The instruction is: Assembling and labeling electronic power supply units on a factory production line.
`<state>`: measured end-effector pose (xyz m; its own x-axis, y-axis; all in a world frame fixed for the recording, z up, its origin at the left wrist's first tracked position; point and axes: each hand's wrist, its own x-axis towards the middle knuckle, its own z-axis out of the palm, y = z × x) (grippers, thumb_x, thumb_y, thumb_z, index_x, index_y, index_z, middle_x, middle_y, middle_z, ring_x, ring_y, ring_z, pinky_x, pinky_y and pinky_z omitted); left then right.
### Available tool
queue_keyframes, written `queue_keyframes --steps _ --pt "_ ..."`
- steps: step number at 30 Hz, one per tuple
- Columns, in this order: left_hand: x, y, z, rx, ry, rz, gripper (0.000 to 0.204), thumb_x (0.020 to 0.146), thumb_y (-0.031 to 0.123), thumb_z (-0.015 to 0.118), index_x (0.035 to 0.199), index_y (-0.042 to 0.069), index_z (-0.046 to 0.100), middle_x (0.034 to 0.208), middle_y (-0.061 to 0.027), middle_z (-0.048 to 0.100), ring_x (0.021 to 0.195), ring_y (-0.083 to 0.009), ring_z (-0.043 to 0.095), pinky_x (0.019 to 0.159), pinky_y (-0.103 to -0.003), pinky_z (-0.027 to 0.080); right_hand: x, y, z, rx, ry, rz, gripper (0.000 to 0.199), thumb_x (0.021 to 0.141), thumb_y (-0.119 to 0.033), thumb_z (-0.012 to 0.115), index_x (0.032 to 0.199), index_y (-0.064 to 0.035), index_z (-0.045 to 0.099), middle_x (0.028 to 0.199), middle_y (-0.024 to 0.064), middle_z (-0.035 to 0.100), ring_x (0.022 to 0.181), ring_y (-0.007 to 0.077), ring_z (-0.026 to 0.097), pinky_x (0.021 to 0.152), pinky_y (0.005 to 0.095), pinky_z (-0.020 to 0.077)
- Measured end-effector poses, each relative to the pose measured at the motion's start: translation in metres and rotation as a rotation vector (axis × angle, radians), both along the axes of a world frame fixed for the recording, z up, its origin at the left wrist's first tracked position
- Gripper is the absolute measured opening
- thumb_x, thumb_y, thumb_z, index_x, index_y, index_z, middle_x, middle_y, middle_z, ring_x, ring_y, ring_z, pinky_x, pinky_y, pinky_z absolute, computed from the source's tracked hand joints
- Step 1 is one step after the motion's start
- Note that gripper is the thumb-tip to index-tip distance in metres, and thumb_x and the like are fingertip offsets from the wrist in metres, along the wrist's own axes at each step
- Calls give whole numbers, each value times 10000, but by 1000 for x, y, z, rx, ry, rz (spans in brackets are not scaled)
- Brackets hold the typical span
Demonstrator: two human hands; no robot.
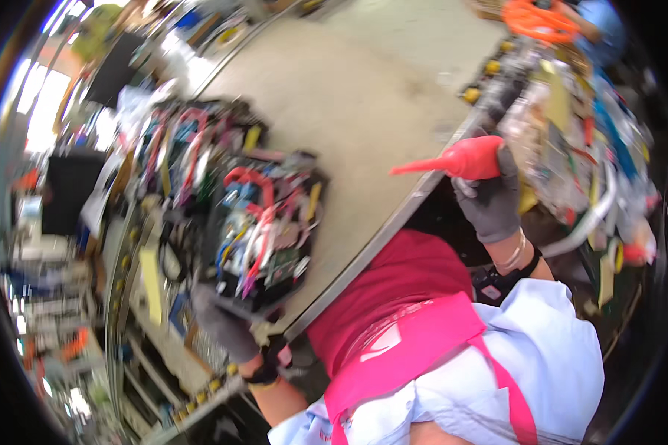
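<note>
With the gloved right hand (492, 199) closed around a red cone-nozzled bottle (464, 161) raised over the workbench edge (393, 222) and the gloved left hand (226, 326) gripping the wired assembly (256, 230), applying from the nozzle seems underway, needing careful aiming.

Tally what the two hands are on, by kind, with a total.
Red cone-tipped bottle, in the right hand: 1
Black assembly with red wiring, under the left hand: 1
Grey gloves: 2
Total: 4
</note>
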<state>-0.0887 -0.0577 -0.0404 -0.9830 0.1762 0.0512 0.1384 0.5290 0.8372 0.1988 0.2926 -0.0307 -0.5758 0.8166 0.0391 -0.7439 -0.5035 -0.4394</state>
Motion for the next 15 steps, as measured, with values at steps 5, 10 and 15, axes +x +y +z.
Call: queue_keyframes --steps 5,10,15 --pt "3 -14 9 -663 1004 -232 481 894 226 636 1285 -19 501 1274 -198 562 1161 -365 559 973 -446 450 91 31 -12 91 -195 -208 427 882 -352 681 1177 -68 559 992 27 625 878 114 621 693 237 531" --pt "-6 -12 -4 -714 939 -211 501 885 183 635 1321 -18 494 1294 -212 551 1176 -362 553 984 -436 454 222 69 -7 105 -582 -627 362 851 -397 700 1057 -125 577 909 20 609 819 164 611 771 336 530" --pt "-3 -1 -6 -591 975 -289 501 864 158 658 1307 -21 506 1275 -215 562 1153 -364 565 977 -434 458 345 78 17 102 -1558 -293 394 769 -360 736 1010 -100 566 836 45 590 693 144 584 597 344 515"
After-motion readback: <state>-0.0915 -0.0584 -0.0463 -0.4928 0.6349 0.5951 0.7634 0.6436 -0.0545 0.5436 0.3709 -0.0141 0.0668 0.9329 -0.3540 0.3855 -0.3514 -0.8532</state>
